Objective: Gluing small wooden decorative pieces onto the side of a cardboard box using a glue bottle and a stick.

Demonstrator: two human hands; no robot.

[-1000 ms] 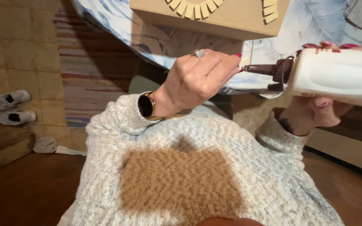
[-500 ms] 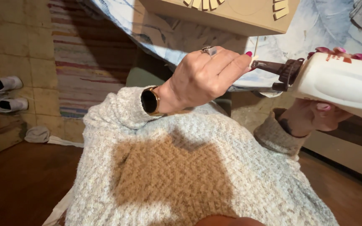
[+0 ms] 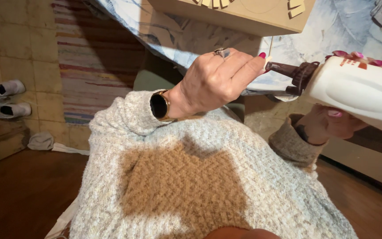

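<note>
Both hands rose slightly: left hand (image 3: 217, 82) pinches white bottle's (image 3: 359, 95) nozzle (image 3: 284, 69).

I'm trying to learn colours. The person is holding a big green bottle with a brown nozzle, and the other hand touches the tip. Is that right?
Not quite: the bottle is white, not green, as the head view shows. Its nozzle is brown, the right hand holds it, and the left hand touches the tip.

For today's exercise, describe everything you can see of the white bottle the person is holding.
The white bottle is smooth, plastic-looking, with a moulded hollow in its side and a dark brown nozzle cap. It lies nearly level, nozzle pointing left. The right hand grips it from beneath, pink nails showing over the top. The left hand pinches the nozzle tip.
</note>
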